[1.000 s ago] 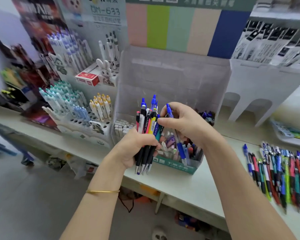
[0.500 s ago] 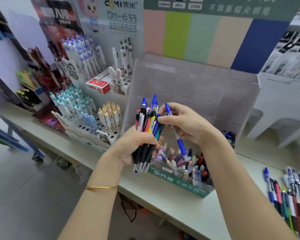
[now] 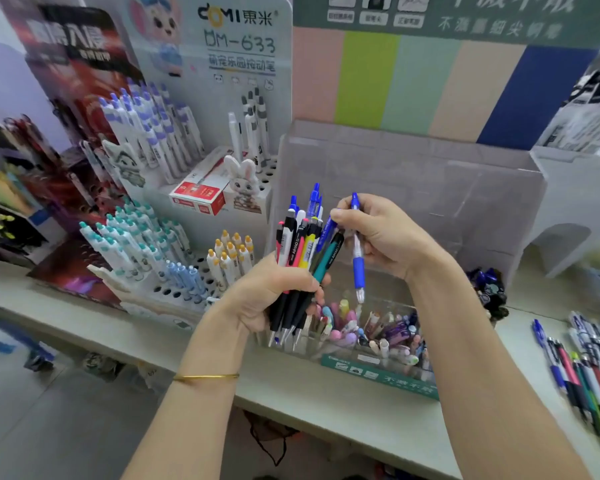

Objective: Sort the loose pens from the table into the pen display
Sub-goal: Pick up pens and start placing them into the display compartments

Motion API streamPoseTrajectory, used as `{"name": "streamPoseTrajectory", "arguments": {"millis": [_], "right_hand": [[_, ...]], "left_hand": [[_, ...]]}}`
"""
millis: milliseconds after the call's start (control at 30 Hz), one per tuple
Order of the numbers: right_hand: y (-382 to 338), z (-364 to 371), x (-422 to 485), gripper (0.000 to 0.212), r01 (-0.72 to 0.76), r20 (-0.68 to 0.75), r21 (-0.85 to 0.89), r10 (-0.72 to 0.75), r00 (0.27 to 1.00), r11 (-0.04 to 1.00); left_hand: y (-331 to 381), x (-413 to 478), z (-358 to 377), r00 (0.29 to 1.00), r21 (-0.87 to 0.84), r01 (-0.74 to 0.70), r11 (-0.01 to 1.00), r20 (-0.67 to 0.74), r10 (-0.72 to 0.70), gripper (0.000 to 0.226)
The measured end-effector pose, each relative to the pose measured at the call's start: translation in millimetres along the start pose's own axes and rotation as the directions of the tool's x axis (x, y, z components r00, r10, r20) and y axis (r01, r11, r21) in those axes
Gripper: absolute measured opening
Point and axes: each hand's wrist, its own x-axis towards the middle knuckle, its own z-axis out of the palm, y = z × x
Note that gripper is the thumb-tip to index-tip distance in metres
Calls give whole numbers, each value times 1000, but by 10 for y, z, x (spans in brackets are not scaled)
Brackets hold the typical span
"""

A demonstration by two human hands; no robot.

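My left hand (image 3: 274, 292) grips a bundle of several pens (image 3: 300, 251), tips down, just left of the clear pen display (image 3: 413, 188). My right hand (image 3: 385, 233) pinches a single blue pen (image 3: 358, 261) near its top, holding it almost upright with its tip above the display's front compartment. That compartment holds several pastel pens (image 3: 378, 330). More loose pens (image 3: 589, 368) lie in a row on the table (image 3: 326, 389) at the far right.
A white rack with several white pens (image 3: 174, 244) stands left of the display, with a red box (image 3: 196, 197) and a rabbit figure (image 3: 245, 183) on it. A white stand (image 3: 575, 206) is at the right. Dark clips (image 3: 489, 289) sit beside the display.
My right hand has drawn the blue pen away from the bundle and turned it more upright over the display. The camera has moved closer and to the left.
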Motion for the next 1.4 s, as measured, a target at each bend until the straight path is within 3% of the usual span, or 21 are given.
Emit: {"name": "streamPoseTrajectory", "arguments": {"millis": [267, 433, 600, 667, 767, 833, 900, 967, 1033, 1133, 1200, 1333, 1400], "right_hand": [[59, 317, -56, 14, 85, -156, -75, -96, 983, 994], [5, 293, -29, 15, 126, -367, -65, -142, 919, 990], [-66, 265, 50, 17, 186, -416, -128, -223, 881, 974], [-109, 246, 89, 19, 249, -522, -88, -258, 813, 964], [-200, 147, 177, 22, 412, -692, -134, -383, 612, 901], [-253, 164, 252, 20, 471, -694, -298, -527, 491, 830], [-276, 279, 337, 17, 470, -624, -455, -648, 438, 756], [-252, 397, 435, 13, 404, -508, -609, -727, 462, 682], [-200, 464, 539, 23, 288, -379, -731, -720, 581, 618], [-140, 505, 647, 24, 131, -228, -852, -586, 778, 506], [-125, 533, 688, 24, 98, -187, -858, -485, 854, 504], [-118, 499, 657, 36, 80, -203, -764, -356, 912, 641], [-138, 461, 549, 27, 138, -272, -736, -476, 837, 663]], "left_hand": [[86, 18, -256, 995, 65, 28, 997, 97, -34, 51], [55, -8, -358, 991, 157, 38, 987, 120, -57, 45], [4, 10, -368, 995, 163, 24, 986, 88, -38, 45], [2, 15, -388, 998, 154, 26, 988, 47, -34, 44], [-18, 2, -457, 999, 129, 49, 990, -30, -45, 44], [-29, -7, -478, 997, 134, 44, 990, -67, -35, 42], [-37, -10, -464, 996, 150, 26, 988, -93, -13, 42], [-44, -6, -436, 994, 174, 4, 985, -104, 14, 43], [-69, 0, -418, 992, 210, -26, 977, -112, 50, 42], [-115, 9, -422, 987, 271, -54, 961, -132, 92, 43], [-136, 17, -431, 985, 283, -64, 957, -134, 106, 45], [-136, 23, -444, 989, 257, -67, 964, -111, 98, 48], [-131, 34, -443, 991, 241, -68, 968, -92, 93, 48]]}}
